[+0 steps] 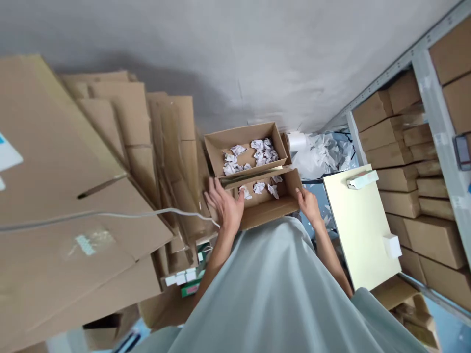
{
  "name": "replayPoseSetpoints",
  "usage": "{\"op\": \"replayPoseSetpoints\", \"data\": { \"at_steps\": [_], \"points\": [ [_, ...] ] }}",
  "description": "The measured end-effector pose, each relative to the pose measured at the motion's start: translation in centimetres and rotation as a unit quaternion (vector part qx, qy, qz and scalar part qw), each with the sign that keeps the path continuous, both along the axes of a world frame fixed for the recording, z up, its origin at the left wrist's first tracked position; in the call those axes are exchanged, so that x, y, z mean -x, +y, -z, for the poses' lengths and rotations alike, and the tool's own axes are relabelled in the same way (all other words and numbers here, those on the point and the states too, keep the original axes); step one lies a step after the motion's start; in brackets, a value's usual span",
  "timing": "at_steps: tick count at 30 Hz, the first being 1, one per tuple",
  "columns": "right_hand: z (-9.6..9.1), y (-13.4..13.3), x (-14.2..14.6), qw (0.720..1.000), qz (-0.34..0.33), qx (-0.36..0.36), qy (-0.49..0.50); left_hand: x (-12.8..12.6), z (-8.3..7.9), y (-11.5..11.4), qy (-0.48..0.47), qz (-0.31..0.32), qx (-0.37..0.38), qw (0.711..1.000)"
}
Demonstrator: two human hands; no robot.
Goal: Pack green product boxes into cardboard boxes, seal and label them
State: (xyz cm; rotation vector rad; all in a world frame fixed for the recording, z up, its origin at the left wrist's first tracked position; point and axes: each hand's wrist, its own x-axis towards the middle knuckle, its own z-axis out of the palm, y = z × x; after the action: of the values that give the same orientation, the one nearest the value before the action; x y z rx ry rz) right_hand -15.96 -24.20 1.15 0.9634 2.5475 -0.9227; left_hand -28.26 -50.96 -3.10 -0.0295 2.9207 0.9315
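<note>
An open cardboard box (270,208) with a few crumpled paper wads (259,188) in it is in front of my body. My right hand (309,205) grips its right end, the thumb over the rim. At the left end lies my left hand (228,208), fingers stretched and spread against the cardboard, thumb near the rim. Just beyond, touching or nearly so, stands a second open cardboard box (239,137), holding several crumpled paper wads (264,152).
Flattened cardboard (171,147) and large cartons (73,206) fill the left, crossed by a white cable (147,213). On the right are a pale board (362,230) with small white boxes, a plastic heap (324,154) and shelved boxes (397,171). A grey wall (228,59) rises behind.
</note>
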Motion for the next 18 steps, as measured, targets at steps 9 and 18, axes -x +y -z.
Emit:
{"op": "replayPoseSetpoints", "data": {
  "at_steps": [9,18],
  "points": [
    [-2.0,5.7,-10.3,0.911,0.196,0.345,0.114,-5.6,-1.5,3.7,-0.068,0.01,0.076,0.995],
    [-2.4,17.9,-26.8,0.84,0.37,0.347,0.194,-9.5,-0.5,21.8,-0.14,0.111,-0.04,0.983]
  ]
}}
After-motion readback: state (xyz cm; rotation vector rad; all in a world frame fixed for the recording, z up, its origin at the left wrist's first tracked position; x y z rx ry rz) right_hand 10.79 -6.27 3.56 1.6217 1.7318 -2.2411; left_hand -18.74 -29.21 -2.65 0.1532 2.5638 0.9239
